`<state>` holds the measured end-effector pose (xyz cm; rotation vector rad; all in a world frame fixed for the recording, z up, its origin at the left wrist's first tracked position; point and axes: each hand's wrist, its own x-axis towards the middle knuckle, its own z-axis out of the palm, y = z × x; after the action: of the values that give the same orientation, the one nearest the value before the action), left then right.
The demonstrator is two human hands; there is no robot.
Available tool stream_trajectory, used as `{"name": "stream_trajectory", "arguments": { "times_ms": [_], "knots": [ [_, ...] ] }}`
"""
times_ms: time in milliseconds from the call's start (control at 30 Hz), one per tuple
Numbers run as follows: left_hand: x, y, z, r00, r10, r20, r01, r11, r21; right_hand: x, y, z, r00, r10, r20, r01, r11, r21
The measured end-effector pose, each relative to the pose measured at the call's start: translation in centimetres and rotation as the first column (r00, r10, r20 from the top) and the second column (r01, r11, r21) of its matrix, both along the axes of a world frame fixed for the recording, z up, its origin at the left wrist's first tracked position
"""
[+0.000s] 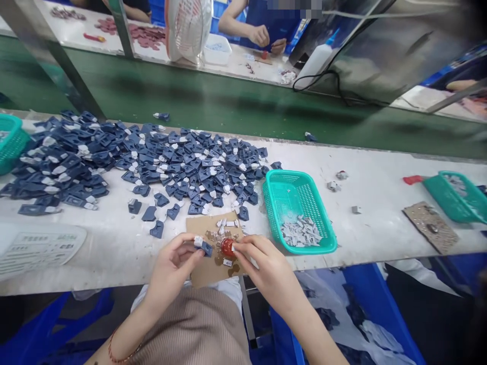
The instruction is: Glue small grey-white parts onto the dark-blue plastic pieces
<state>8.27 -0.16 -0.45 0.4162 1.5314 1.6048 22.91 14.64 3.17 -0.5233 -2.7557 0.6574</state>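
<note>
Between the thumb and fingers of my left hand [177, 261] is a small dark-blue plastic part [206, 248] with a white end. My right hand [266, 263] pinches a tiny whitish piece [233, 247] at a red round cap [228, 247], whose contents I cannot make out. The cap sits on a wet-stained piece of brown cardboard [201, 274] at the table's front edge. Several small white pieces [227, 223] lie on the cardboard behind the cap, and one more white piece [227, 262] lies in front of it.
A large heap of blue parts with white ends [198, 167] spreads across the left and middle. Right of the cardboard stands a green basket [268, 203] holding small white pieces. Another green basket [437, 185] is far right. Across the green gap, a co-worker's hands [262, 38] work.
</note>
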Motion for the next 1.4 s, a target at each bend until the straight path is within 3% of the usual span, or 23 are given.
{"name": "stream_trajectory", "arguments": {
  "times_ms": [300, 667, 800, 867, 933, 967, 1033, 1100, 1167, 1267, 1400],
  "knots": [
    [0.5, -0.3, -1.4, 0.999, -0.040, 0.018, 0.040, 0.999, 0.030, -0.3, -0.9, 0.0, 0.998, -0.009, 0.066, 0.004, 0.997, 0.074],
    [0.2, -0.2, -1.5, 0.995, -0.060, 0.082, 0.056, 0.997, 0.055, -0.6, -1.1, -0.1, 0.996, -0.040, 0.077, 0.030, 0.993, 0.118],
    [0.2, -0.1, -1.2, 0.992, -0.073, 0.107, 0.067, 0.996, 0.055, -0.6, -1.1, -0.1, 0.997, -0.065, 0.045, 0.063, 0.997, 0.054],
    [0.3, 0.0, -0.9, 0.988, -0.083, 0.131, 0.075, 0.995, 0.063, -0.5, -0.9, 0.0, 0.993, -0.117, 0.001, 0.117, 0.990, -0.078],
    [0.4, 0.3, -0.4, 0.981, -0.096, 0.167, 0.085, 0.994, 0.073, -0.3, -0.7, 0.4, 0.973, -0.230, -0.024, 0.211, 0.926, -0.313],
    [0.5, 0.5, -0.1, 0.977, -0.100, 0.187, 0.087, 0.993, 0.075, -0.3, -0.6, 0.6, 0.955, -0.294, -0.020, 0.254, 0.856, -0.450],
    [0.7, 1.0, 0.5, 0.970, -0.107, 0.219, 0.093, 0.993, 0.075, -0.1, -0.5, 1.0, 0.918, -0.397, 0.009, 0.294, 0.665, -0.687],
    [0.9, 1.4, 1.1, 0.966, -0.110, 0.233, 0.095, 0.993, 0.077, -0.1, -0.6, 1.4, 0.892, -0.450, 0.029, 0.275, 0.492, -0.826],
    [1.1, 1.8, 1.6, 0.963, -0.118, 0.243, 0.100, 0.991, 0.087, -0.2, -0.9, 1.7, 0.881, -0.471, 0.048, 0.254, 0.384, -0.888],
    [1.3, 2.1, 2.0, 0.957, -0.127, 0.259, 0.103, 0.989, 0.103, -0.5, -1.4, 2.0, 0.878, -0.474, 0.059, 0.242, 0.335, -0.910],
    [1.6, 2.1, 2.1, 0.955, -0.116, 0.274, 0.088, 0.990, 0.111, -0.7, -1.9, 2.3, 0.888, -0.458, 0.036, 0.225, 0.366, -0.903]
  ]
}}
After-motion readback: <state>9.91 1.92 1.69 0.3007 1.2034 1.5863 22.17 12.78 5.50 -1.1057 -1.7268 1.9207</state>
